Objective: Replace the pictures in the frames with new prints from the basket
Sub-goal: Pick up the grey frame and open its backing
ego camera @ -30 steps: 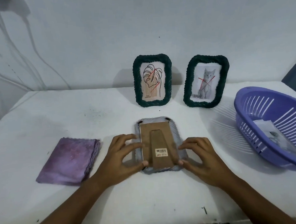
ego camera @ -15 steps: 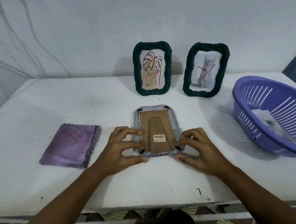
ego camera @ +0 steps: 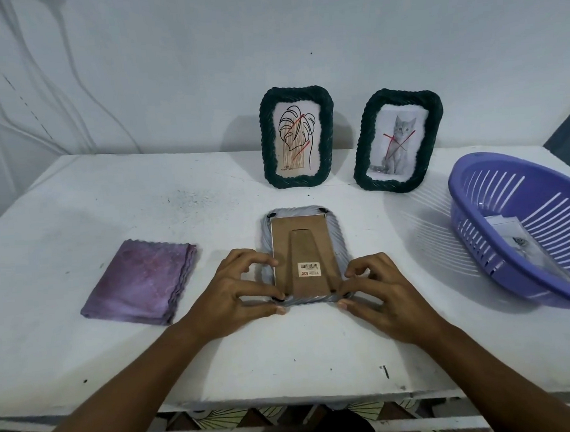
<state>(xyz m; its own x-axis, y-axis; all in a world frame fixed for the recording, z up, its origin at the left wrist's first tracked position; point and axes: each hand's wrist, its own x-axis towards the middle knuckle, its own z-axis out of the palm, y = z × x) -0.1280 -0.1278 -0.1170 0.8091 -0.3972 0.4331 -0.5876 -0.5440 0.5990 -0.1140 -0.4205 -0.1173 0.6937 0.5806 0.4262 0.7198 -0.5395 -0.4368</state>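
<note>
A grey rope-edged frame (ego camera: pixel 302 219) lies face down on the white table (ego camera: pixel 76 208), its brown cardboard back and barcode sticker facing up. My left hand (ego camera: pixel 238 293) pinches its near left corner, and my right hand (ego camera: pixel 378 292) pinches its near right corner. Two dark green frames stand against the wall: one with a leaf drawing (ego camera: pixel 297 141), one with a cat photo (ego camera: pixel 397 142), both pictures crossed in red. A purple basket (ego camera: pixel 495 183) at the right holds loose prints (ego camera: pixel 518 241).
A folded purple cloth (ego camera: pixel 141 281) lies on the table to the left of the grey frame. The table's front edge (ego camera: pixel 288 401) runs just below my forearms, with a patterned floor under it. The wall stands close behind the frames.
My fingers have slid down from the frame's sides to its near corners. The head camera has tipped down, so the table's front edge and the floor show.
</note>
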